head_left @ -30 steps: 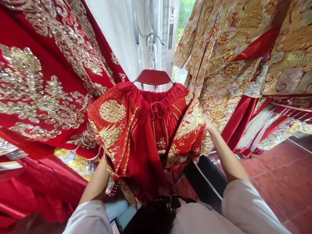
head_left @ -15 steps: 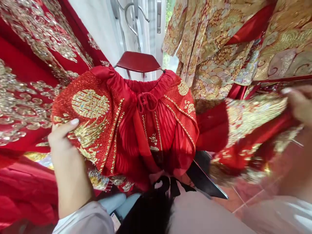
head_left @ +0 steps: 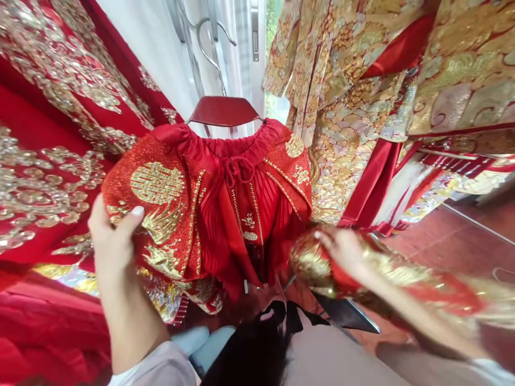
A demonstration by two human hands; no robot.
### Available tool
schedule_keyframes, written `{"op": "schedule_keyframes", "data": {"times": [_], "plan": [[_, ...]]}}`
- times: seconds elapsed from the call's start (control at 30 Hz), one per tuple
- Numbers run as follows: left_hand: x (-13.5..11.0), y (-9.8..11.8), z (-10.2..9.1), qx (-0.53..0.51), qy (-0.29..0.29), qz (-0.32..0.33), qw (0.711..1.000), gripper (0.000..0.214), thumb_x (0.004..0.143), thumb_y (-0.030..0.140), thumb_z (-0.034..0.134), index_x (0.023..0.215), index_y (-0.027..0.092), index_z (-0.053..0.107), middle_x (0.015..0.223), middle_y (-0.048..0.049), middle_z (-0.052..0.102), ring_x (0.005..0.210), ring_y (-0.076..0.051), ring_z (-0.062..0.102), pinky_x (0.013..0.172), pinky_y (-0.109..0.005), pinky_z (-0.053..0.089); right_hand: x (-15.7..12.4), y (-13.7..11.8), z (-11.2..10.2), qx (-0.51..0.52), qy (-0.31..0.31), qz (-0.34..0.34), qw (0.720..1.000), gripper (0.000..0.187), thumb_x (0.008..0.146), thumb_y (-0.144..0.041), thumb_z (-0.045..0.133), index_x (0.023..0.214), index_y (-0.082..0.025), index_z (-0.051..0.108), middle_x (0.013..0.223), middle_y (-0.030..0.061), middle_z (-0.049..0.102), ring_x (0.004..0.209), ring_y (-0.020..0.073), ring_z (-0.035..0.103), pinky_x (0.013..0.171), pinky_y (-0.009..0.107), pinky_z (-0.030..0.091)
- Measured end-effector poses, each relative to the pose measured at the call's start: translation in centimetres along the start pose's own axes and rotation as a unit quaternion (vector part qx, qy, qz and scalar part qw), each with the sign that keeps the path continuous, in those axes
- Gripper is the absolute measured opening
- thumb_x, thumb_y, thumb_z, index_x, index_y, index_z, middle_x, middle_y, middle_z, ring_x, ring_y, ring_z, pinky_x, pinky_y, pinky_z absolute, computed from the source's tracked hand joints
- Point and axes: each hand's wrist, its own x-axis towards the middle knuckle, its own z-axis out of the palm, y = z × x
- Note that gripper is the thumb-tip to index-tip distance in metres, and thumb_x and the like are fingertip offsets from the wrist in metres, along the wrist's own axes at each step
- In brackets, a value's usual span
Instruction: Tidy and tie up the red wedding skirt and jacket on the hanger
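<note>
A red skirt (head_left: 225, 209) with gold embroidery hangs by its drawstring waist from a red hanger (head_left: 223, 111). My left hand (head_left: 110, 241) is closed on the skirt's left panel, thumb on top of the gold pattern. Lower right of the skirt, my right hand (head_left: 346, 252) is closed on a blurred red and gold fold of its fabric (head_left: 317, 265), which drapes back over my forearm.
A red garment with silver-gold embroidery (head_left: 52, 134) hangs at the left. Gold brocade robes (head_left: 362, 96) hang at the right. A white window frame (head_left: 241, 43) stands behind the hanger. A red tiled floor (head_left: 462, 236) shows at lower right, and a dark flat object (head_left: 346, 313) lies below.
My right hand has swung from far right and high down toward the middle, bringing the skirt's right fabric with it. My left hand keeps its hold on the left panel.
</note>
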Motion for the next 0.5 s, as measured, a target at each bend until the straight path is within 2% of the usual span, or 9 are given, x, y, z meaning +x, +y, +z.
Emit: {"op": "schedule_keyframes", "data": {"times": [0.03,0.07,0.1,0.13,0.2,0.27,0.37,0.43,0.5], "plan": [[-0.9,0.5,0.2,0.069,0.052,0.061,0.994,0.062,0.069,0.037,0.062,0.129,0.031,0.048,0.127,0.0002,0.057,0.116,-0.028,0.053,0.1,-0.048,0.042,-0.9,0.0,4.4,0.003,-0.051,0.023,0.998,0.034,0.091,-0.034,0.04,0.077,-0.016,0.065,0.075,0.0096,0.067,0.07,0.0206,0.063,0.069,0.032,0.047],[-2.0,1.0,0.7,0.146,0.103,0.129,0.975,0.066,0.07,0.037,0.063,0.133,0.029,0.044,0.129,-0.003,0.054,0.118,-0.028,0.05,0.101,-0.048,0.041,-1.9,0.2,8.5,0.004,-0.097,0.061,0.993,0.032,0.092,-0.029,0.037,0.089,-0.014,0.066,0.09,0.0117,0.069,0.085,0.0214,0.065,0.076,0.031,0.047],[-3.1,1.6,1.4,0.219,0.147,0.192,0.945,0.066,0.071,0.035,0.064,0.133,0.026,0.044,0.127,-0.0064,0.054,0.117,-0.03,0.05,0.1,-0.049,0.04,-2.8,0.6,12.1,-0.001,-0.14,0.108,0.984,0.033,0.093,-0.025,0.034,0.101,-0.014,0.064,0.103,0.0124,0.068,0.098,0.0206,0.063,0.083,0.028,0.046],[-4.3,2.2,2.4,0.275,0.167,0.248,0.914,0.056,0.072,0.033,0.064,0.125,0.023,0.051,0.118,-0.0089,0.059,0.111,-0.03,0.053,0.096,-0.049,0.041,-3.7,1.0,15.3,-0.007,-0.173,0.125,0.977,0.032,0.093,-0.022,0.035,0.107,-0.013,0.062,0.105,0.0132,0.067,0.1,0.0208,0.063,0.083,0.027,0.046],[-6.0,3.0,5.0,0.284,0.054,0.324,0.901,0.018,0.079,0.025,0.057,0.097,0.022,0.062,0.089,-0.006,0.066,0.083,-0.023,0.061,0.08,-0.04,0.048,-5.2,2.1,19.6,-0.021,-0.222,0.142,0.964,0.031,0.089,-0.016,0.039,0.112,-0.01,0.059,0.101,0.0148,0.068,0.097,0.0226,0.065,0.079,0.028,0.047],[-6.6,3.4,7.9,0.278,-0.029,0.297,0.913,0.014,0.086,0.023,0.051,0.09,0.02,0.064,0.088,-0.0079,0.066,0.081,-0.021,0.062,0.075,-0.034,0.048,-5.9,3.4,21.7,-0.034,-0.255,0.144,0.956,0.033,0.088,-0.013,0.039,0.116,-0.007,0.057,0.098,0.0161,0.068,0.095,0.0239,0.066,0.076,0.028,0.047],[-5.6,3.0,11.4,0.316,-0.092,0.169,0.929,0.021,0.091,0.028,0.048,0.092,0.015,0.065,0.088,-0.0116,0.066,0.081,-0.023,0.063,0.071,-0.032,0.048,-5.5,5.2,22.4,-0.045,-0.283,0.123,0.95,0.034,0.089,-0.015,0.041,0.12,-0.009,0.054,0.102,0.0158,0.067,0.1,0.0232,0.065,0.079,0.027,0.046],[-4.6,2.5,12.7,0.343,-0.116,0.11,0.926,0.024,0.091,0.031,0.05,0.096,0.013,0.065,0.088,-0.0129,0.066,0.077,-0.024,0.064,0.067,-0.032,0.048,-4.7,5.7,22.3,-0.056,-0.297,0.101,0.948,0.031,0.088,-0.018,0.044,0.115,-0.012,0.057,0.105,0.0148,0.067,0.103,0.0232,0.063,0.082,0.027,0.046],[-4.0,1.9,13.2,0.344,-0.101,0.105,0.928,0.025,0.09,0.03,0.051,0.103,0.013,0.063,0.094,-0.0135,0.066,0.078,-0.024,0.064,0.066,-0.031,0.048,-3.8,5.5,22.3,-0.073,-0.313,0.083,0.943,0.027,0.087,-0.021,0.047,0.107,-0.012,0.062,0.105,0.0151,0.067,0.102,0.0248,0.063,0.082,0.029,0.046]]}}
